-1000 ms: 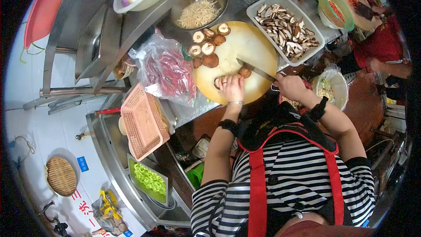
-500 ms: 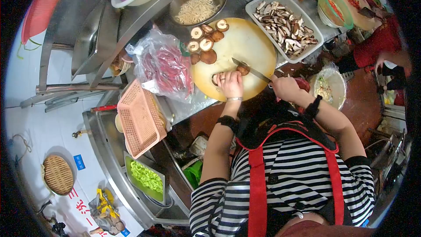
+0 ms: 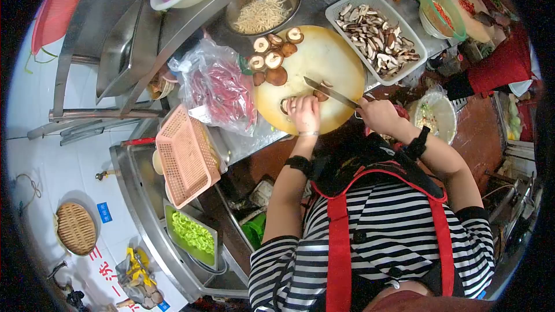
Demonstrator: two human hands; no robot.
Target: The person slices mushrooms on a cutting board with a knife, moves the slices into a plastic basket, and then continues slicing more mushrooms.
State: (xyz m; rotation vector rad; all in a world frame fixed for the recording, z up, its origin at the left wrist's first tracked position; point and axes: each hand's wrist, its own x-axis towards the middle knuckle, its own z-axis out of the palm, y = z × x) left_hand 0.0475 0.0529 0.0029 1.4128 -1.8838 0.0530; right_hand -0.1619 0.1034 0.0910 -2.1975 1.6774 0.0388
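My right hand [image 3: 381, 117] is closed round the handle of a kitchen knife [image 3: 335, 93]. Its blade lies across a brown shiitake mushroom [image 3: 321, 95] on the round cutting board [image 3: 341, 58], with a pale cut piece showing on the blade's far side. Just left of the blade, my left hand [image 3: 304, 117] presses on the board with curled fingers. Another shiitake [image 3: 284, 106] peeks out from under those fingers, mostly hidden. Several whole shiitakes [image 3: 273, 59] sit at the board's far left edge, some stem side up.
A white basket of sliced mushrooms [image 3: 378, 40] stands right of the board. Behind is a pan of pale strips [image 3: 263, 14]. To the left are a plastic bag with reddish contents [image 3: 217, 86] and a pink basket [image 3: 185, 156]. A lined bin [image 3: 433, 117] and a red-clothed person [image 3: 502, 66] are at right.
A pale cut piece now shows beyond the blade, where the cap looked whole before. My hands have barely shifted. The person at right has moved, and their hand no longer shows there.
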